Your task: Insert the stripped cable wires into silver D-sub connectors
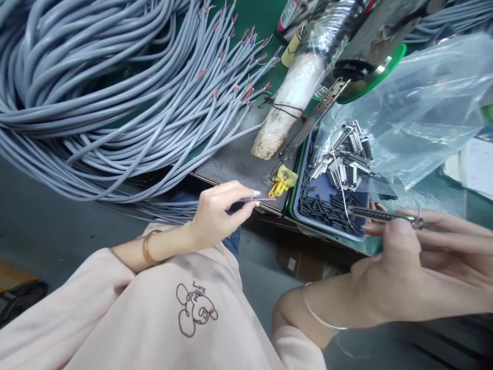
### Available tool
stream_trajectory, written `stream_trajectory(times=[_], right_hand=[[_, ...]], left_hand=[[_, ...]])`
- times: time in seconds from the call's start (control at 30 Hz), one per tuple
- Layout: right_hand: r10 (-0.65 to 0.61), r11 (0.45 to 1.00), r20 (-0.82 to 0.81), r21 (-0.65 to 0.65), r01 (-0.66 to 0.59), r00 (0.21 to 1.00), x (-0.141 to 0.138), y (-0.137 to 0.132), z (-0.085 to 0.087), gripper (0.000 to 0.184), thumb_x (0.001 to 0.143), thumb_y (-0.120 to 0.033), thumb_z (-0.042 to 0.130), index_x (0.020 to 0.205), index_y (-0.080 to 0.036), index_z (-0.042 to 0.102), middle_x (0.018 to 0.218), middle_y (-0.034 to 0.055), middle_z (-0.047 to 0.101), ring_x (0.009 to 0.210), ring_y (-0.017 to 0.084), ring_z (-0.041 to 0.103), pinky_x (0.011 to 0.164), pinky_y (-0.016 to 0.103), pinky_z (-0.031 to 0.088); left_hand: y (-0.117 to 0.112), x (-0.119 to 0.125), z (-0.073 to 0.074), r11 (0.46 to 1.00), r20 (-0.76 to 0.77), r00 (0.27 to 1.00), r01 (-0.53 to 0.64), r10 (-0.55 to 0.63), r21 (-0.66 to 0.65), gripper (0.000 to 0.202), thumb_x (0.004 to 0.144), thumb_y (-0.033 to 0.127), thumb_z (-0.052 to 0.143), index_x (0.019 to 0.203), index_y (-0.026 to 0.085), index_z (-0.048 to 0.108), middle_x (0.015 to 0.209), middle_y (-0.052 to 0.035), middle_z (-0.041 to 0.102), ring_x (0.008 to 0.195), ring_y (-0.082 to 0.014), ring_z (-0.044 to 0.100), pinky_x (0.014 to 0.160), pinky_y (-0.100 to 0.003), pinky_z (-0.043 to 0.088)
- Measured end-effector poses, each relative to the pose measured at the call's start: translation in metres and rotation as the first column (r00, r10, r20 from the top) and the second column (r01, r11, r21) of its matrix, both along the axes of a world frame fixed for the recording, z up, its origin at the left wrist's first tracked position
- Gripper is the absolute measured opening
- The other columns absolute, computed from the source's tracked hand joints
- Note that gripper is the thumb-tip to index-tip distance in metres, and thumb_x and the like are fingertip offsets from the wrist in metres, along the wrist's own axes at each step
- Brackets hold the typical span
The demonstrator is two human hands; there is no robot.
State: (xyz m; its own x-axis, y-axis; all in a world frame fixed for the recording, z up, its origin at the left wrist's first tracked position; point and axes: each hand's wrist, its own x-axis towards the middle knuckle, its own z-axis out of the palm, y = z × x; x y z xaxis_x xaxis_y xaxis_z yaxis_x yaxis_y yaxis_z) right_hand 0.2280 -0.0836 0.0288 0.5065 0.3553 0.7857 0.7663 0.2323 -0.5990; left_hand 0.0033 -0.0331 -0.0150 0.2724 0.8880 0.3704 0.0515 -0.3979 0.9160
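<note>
My left hand (221, 213) is closed in a pinch near the table's front edge. Thin coloured wires (266, 199) stick out past its fingertips, red and blue among them. On the right, my right hand (408, 262) grips a narrow dark connector (372, 213) with a row of metal contacts, above the front corner of a bin. The bin (296, 203) holds a pile of metal-edged connectors (348, 159) and many short black sleeves (323, 210). Just beyond the left fingertips lies a yellow two-pronged piece (283, 181).
Grey cables (115, 113) with stripped coloured ends fill the left and back. A white wrapped tube (287, 105) slants down over the table, beside a thin metal arm (314, 118). Clear plastic sheeting (419, 108) covers part of the right. A cardboard box (300, 259) stands below.
</note>
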Motion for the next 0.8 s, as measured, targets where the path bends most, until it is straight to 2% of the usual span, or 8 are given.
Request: stream_trajectory(times=[0.07,0.13,0.2,0.3,0.37,0.6,0.7,0.8], right_hand=[[0.154,0.983,-0.164,0.128,-0.133,0.974,-0.018,-0.001,-0.001,0.033,0.062,-0.03,0.09,0.059,-0.022,0.058,0.062,0.0002,0.062,0.054,0.015,0.062,0.037,0.025,0.052],[0.261,0.964,-0.277,0.129,-0.233,0.925,-0.035,-0.003,-0.002,0.029,0.064,-0.022,0.089,0.062,-0.02,0.061,0.063,-0.0003,0.065,0.06,0.015,0.067,0.043,0.024,0.06],[0.276,0.96,-0.352,0.059,-0.273,0.894,-0.051,-0.005,-0.006,0.025,0.069,-0.014,0.086,0.066,-0.018,0.061,0.068,-0.0002,0.07,0.066,0.014,0.071,0.051,0.024,0.065],[0.205,0.975,-0.298,-0.027,-0.223,0.932,-0.067,-0.007,-0.017,0.018,0.079,-0.008,0.08,0.075,-0.017,0.064,0.08,0.001,0.077,0.073,0.015,0.076,0.06,0.025,0.067],[0.162,0.983,-0.175,-0.054,-0.173,0.971,-0.072,-0.007,-0.026,0.012,0.082,-0.008,0.078,0.085,-0.017,0.07,0.092,0.0023,0.079,0.076,0.015,0.078,0.064,0.026,0.066],[0.156,0.957,-0.074,-0.237,-0.17,0.985,-0.07,-0.013,-0.036,0.014,0.087,-0.012,0.075,0.096,-0.023,0.076,0.107,0.0025,0.078,0.093,0.02,0.077,0.078,0.036,0.066],[0.211,0.91,-0.141,-0.333,-0.247,0.967,-0.069,-0.015,-0.034,0.014,0.088,-0.014,0.074,0.097,-0.025,0.077,0.106,0.002,0.077,0.097,0.02,0.076,0.086,0.039,0.065],[0.262,0.863,-0.211,-0.385,-0.326,0.942,-0.069,-0.015,-0.034,0.012,0.089,-0.017,0.074,0.096,-0.026,0.078,0.104,0.0019,0.077,0.099,0.02,0.076,0.088,0.04,0.064]], left_hand=[[-0.001,0.004,-0.005,0.969,-0.026,1.0,-0.01,0.017,0.247,0.01,0.091,0.016,0.066,0.088,0.015,0.076,0.078,-0.0061,0.077,0.065,-0.0119,0.066,0.066,-0.025,0.051],[-0.001,0.007,-0.009,0.967,-0.01,0.998,0.059,-0.059,0.248,0.014,0.095,0.021,0.064,0.091,0.014,0.076,0.074,-0.005,0.076,0.063,-0.0115,0.066,0.064,-0.023,0.052],[0.001,0.007,-0.009,0.982,0.066,0.979,0.191,-0.19,-0.003,0.021,0.099,0.026,0.059,0.092,0.014,0.074,0.068,-0.0021,0.071,0.054,-0.0094,0.061,0.055,-0.021,0.05],[0.004,0.004,-0.005,0.831,0.265,0.925,0.364,-0.271,-0.42,0.029,0.1,0.038,0.057,0.089,0.014,0.069,0.059,0.0033,0.058,0.044,-0.0062,0.05,0.045,-0.018,0.044],[0.007,0.002,-0.003,0.769,0.349,0.903,0.406,-0.252,-0.494,0.031,0.096,0.045,0.063,0.088,0.014,0.066,0.058,0.0049,0.054,0.044,-0.0053,0.047,0.045,-0.017,0.044],[0.007,0.004,-0.01,0.933,0.198,0.97,0.2,-0.144,-0.301,0.015,0.081,0.027,0.078,0.086,0.015,0.071,0.074,-0.0023,0.071,0.061,-0.0092,0.062,0.055,-0.017,0.049],[0.007,0.005,-0.008,0.903,0.216,0.954,0.271,-0.206,-0.333,0.014,0.088,0.027,0.071,0.083,0.014,0.072,0.068,-0.0015,0.07,0.058,-0.0094,0.062,0.059,-0.019,0.052],[0.009,0.005,-0.006,0.803,0.307,0.903,0.414,-0.302,-0.429,0.018,0.089,0.03,0.071,0.081,0.014,0.069,0.062,0.0001,0.066,0.055,-0.009,0.061,0.059,-0.02,0.053]])
